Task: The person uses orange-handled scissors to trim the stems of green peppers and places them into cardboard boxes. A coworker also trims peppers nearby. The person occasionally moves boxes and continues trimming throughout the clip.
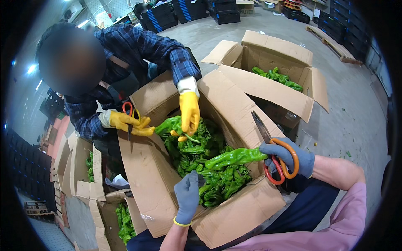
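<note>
My right hand (290, 157), in a grey glove, grips a long green pepper (235, 157) by one end. Hooked in the same hand are scissors (276, 160) with orange-red handles, their dark blades pointing up and away. The pepper extends left over an open cardboard box (241, 210) holding a heap of green peppers (220, 185). Above the box's near left part is my left hand (187, 194), also grey-gloved, its fingers bent towards the heap. Whether anything is between those fingers is hidden.
Across the box, a co-worker's yellow-gloved hand (190, 113) holds a green pepper (169, 125); the other glove (128, 123) carries red-handled scissors (127, 108). More cardboard boxes with peppers stand at right (282, 44) and lower left (106, 216). Black crates (160, 17) are stacked behind.
</note>
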{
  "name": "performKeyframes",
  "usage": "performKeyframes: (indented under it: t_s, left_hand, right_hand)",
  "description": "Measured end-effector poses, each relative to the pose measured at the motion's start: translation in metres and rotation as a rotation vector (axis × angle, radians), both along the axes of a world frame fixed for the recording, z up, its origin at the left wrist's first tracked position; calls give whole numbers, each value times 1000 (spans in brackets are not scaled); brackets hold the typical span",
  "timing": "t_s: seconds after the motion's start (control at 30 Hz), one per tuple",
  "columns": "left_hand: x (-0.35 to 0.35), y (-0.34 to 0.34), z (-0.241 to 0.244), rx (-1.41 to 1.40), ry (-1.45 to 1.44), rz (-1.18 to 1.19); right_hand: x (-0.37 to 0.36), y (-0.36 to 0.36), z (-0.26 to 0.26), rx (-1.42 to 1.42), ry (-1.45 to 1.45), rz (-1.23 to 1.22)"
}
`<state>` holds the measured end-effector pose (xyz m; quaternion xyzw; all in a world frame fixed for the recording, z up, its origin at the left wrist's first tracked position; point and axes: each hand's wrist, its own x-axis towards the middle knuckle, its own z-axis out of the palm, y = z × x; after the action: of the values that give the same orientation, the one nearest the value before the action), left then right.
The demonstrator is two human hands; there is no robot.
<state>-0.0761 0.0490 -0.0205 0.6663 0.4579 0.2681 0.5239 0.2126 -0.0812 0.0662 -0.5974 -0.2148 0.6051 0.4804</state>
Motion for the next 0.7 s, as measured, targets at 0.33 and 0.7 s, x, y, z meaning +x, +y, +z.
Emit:
performKeyframes:
  t_s: [0.33,0.7]
  left_hand:
    - [15,-23,39,99,-26,-195]
    - [21,-22,26,257,-189,-220]
  right_hand:
    - [-10,0,5,35,-117,147]
    - [1,13,28,177,-173,-74]
